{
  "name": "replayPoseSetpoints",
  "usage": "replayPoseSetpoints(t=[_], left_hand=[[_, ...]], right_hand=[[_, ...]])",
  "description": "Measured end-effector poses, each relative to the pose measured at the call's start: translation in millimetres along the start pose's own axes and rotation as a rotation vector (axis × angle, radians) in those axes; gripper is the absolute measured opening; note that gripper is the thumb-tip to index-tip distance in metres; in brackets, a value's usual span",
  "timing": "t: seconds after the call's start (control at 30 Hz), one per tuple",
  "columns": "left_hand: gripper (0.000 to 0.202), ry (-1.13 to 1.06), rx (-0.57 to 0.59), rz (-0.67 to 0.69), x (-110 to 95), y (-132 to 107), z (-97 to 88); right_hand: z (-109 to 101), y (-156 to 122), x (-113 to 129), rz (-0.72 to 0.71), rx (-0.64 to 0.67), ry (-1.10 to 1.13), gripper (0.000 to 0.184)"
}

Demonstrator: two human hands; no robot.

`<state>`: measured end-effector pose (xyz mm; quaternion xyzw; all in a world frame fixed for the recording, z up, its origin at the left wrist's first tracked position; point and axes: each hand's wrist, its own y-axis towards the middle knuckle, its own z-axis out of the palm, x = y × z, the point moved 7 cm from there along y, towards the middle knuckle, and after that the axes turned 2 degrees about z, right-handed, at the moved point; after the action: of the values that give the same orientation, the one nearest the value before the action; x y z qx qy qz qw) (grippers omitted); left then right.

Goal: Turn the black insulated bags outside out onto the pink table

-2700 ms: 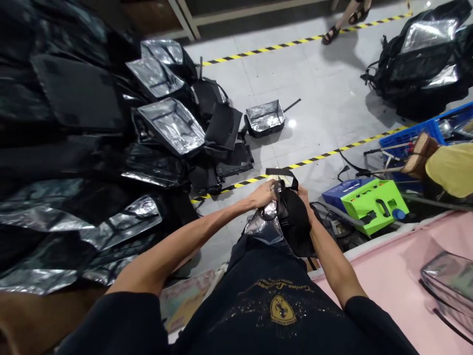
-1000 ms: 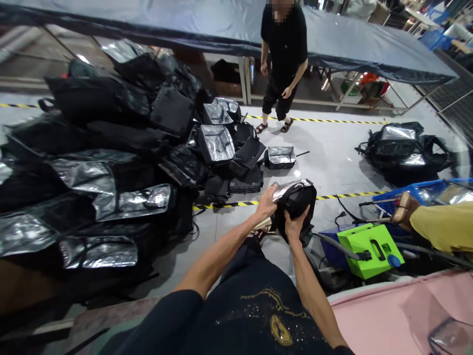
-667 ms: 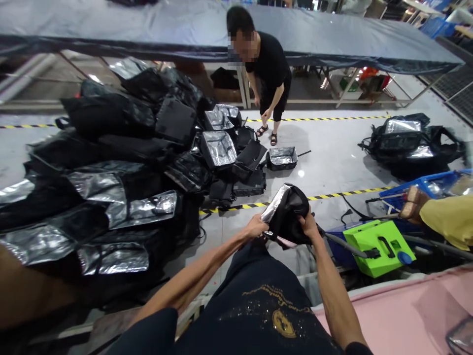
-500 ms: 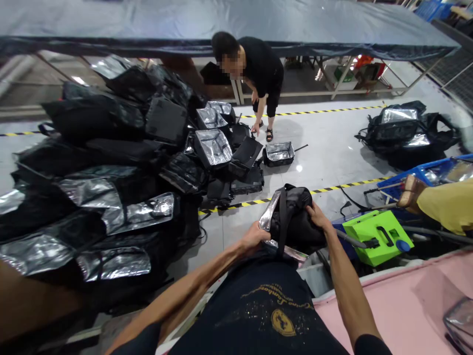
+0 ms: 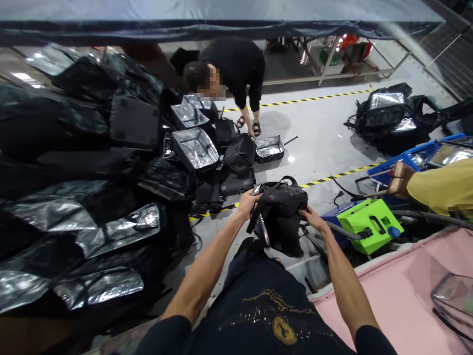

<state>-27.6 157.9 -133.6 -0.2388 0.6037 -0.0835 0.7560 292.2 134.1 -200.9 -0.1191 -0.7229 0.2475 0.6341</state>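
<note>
In front of my body I hold up a black insulated bag [image 5: 284,212] with a strap across it and a strip of silver foil lining at its left side. My left hand [image 5: 248,203] is closed on the bag's left upper edge, beside the foil. On the right side, my right hand [image 5: 311,217] grips the bag's black fabric; some of its fingertips are hidden. Beyond the bag, an open foil-lined bag [image 5: 269,148] lies on the floor.
A big heap of black foil-lined bags [image 5: 84,197] covers the left. A person [image 5: 236,69] in black bends over bags ahead. At right are a green box [image 5: 371,227], a blue crate [image 5: 406,158], a yellow-clad person [image 5: 443,185] and a pink surface [image 5: 399,296].
The bag in my hands has turned, its strap swinging left and its foil showing less. My left hand has moved up and forward. The person ahead has bent lower over a bag.
</note>
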Motion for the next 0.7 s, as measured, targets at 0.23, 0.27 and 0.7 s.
replayPoseSetpoints(t=[0.23, 0.27, 0.7], left_hand=[[0.032, 0.303, -0.057, 0.234, -28.3, -5.9, 7.5], [0.033, 0.332, -0.048, 0.244, -31.5, -16.3, 8.0], [0.047, 0.201, 0.17, 0.012, -12.3, 55.3, 42.9]], right_hand=[[19.9, -23.0, -17.4, -0.012, -0.011, 0.201, 0.064], [15.6, -27.7, -18.7, -0.021, -0.021, 0.198, 0.064], [27.1, -13.3, -41.0, 0.062, -0.107, 0.289, 0.078]])
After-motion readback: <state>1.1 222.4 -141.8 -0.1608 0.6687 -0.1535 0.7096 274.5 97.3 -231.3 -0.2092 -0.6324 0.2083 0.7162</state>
